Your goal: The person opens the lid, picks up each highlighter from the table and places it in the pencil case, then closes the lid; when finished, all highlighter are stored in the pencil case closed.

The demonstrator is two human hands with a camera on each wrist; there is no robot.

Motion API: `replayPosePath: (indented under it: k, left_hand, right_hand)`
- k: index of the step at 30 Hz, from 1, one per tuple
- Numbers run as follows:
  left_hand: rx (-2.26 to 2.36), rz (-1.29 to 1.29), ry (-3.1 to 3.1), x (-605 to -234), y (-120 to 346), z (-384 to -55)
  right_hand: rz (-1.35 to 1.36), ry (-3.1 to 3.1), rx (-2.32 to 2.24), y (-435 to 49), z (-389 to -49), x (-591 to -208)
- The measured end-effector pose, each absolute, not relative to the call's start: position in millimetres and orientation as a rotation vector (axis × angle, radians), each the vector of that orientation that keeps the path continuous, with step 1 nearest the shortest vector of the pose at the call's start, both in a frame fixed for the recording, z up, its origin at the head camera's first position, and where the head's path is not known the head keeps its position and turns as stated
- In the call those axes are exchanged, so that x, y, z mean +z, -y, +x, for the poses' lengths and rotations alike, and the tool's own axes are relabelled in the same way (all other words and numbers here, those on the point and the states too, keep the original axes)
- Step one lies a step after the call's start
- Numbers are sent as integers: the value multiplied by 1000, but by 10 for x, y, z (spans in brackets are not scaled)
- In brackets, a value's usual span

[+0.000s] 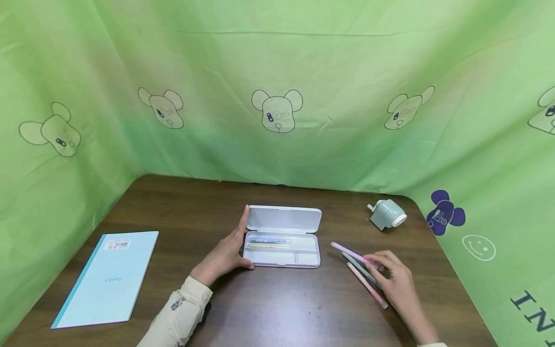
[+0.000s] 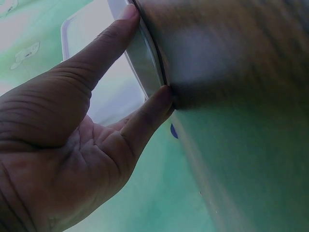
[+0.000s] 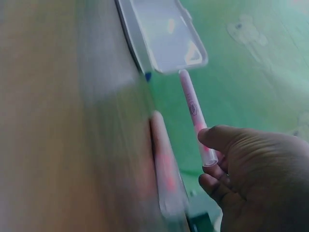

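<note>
My left hand (image 1: 225,255) rests against the left end of a white pencil case (image 1: 269,259), its thumb at the front corner and a straight finger reaching up beside the raised lid (image 1: 284,220). In the left wrist view, the fingers (image 2: 149,111) press along the case's edge. Inside the case lie a blue pen (image 1: 266,240) and a yellow one (image 1: 269,246). My right hand (image 1: 396,279) pinches a pink-lilac pen (image 3: 192,104) near one end between thumb and fingers. Below it, a dark green pen (image 1: 357,266) and a pale pink pen (image 1: 367,286) lie on the table.
A grey-green pencil sharpener (image 1: 386,214) with a crank stands at the back right of the brown table (image 1: 277,308). At the left lies a light blue notebook (image 1: 110,274). A green patterned curtain (image 1: 277,159) hangs behind the table and along its sides.
</note>
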State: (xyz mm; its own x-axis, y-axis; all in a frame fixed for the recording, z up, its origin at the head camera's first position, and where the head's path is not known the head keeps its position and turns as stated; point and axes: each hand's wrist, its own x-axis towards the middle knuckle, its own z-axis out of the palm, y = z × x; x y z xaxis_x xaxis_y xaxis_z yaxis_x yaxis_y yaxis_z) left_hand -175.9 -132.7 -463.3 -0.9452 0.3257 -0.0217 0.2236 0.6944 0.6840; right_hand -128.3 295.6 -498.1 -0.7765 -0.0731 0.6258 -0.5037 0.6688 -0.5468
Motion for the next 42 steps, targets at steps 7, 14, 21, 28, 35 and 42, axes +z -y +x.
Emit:
replayPosePath:
  k: [7, 14, 21, 28, 35, 42]
  left_hand:
    - [1076, 443, -2755, -4631, 1342, -1757]
    - [1097, 434, -2754, -4645, 1335, -1788]
    - [1127, 578, -2799, -4868, 1407, -1883]
    - [1135, 570, -2804, -4965, 1433, -1926]
    - [1128, 560, -2797, -5062, 1444, -1982]
    - [1140, 530, -2768, -4779, 1387, -1839]
  right_hand:
    - [540, 2379, 1081, -2500, -1582, -4960]
    - [661, 2416, 1142, -2059, -1790, -4958]
    - [805, 2433, 1189, -1728, -1953, -5012]
    - [924, 2455, 1193, -1493, -2062, -5000]
    - [925, 2502, 1061, -1393, -2074, -4942]
    - [867, 2535, 998, -1410, -2038, -4934]
